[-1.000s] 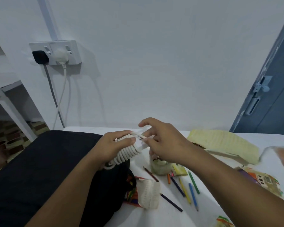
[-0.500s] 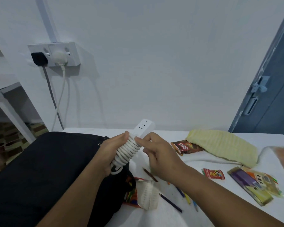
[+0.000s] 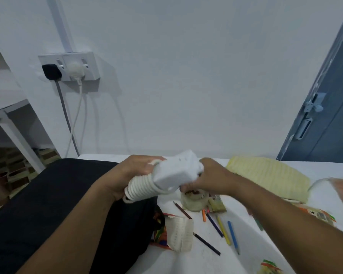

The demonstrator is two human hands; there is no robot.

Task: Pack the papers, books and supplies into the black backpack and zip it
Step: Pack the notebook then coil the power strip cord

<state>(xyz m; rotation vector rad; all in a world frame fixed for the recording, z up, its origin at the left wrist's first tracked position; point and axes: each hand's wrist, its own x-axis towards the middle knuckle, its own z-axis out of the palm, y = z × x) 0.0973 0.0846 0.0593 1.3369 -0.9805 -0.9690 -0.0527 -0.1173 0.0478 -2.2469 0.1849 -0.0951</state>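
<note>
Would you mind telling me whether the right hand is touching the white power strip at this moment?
Touching. The head view shows the right hand gripping the block end of the white power strip, with no gap between them.

Two bare forearms enter from five and seven o'clock — no sleeves, and seemingly no rings or watch on the left hand [image 3: 135, 175] or right hand [image 3: 212, 179].

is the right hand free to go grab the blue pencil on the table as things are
Probably not yet: the right hand is gripping the white power strip together with the left hand. The blue pencil lies uncovered on the table, so the path looks open once it lets go.
</note>
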